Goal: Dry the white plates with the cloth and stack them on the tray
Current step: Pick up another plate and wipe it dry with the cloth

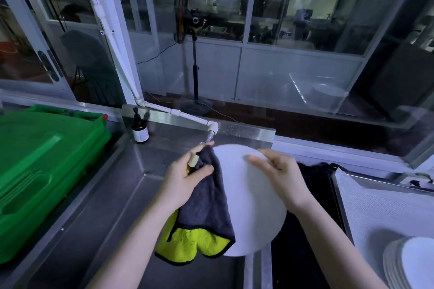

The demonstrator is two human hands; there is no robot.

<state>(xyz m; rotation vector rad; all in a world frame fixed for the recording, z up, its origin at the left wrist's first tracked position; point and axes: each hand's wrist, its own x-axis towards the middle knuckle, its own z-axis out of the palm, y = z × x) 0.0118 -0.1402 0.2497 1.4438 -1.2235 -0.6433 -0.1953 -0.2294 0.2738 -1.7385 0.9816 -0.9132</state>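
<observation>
A round white plate (pixel 251 204) is held upright over the steel sink (pixel 122 195), its flat face toward me. My right hand (pixel 279 178) grips its upper right rim, fingers spread across the face. My left hand (pixel 185 178) holds a cloth (pixel 206 213), dark grey outside and yellow-green inside, pressed against the plate's left edge; the cloth hangs down past the plate's lower rim. A stack of white plates (pixel 411 263) sits at the lower right on a pale grey tray (pixel 375 202).
A green plastic crate (pixel 40 171) lies to the left of the sink. A dark soap pump bottle (pixel 140 130) stands at the sink's back edge beside a white tap pipe (pixel 187 116). A dark basin (pixel 312 195) lies between sink and tray. Glass partitions are behind.
</observation>
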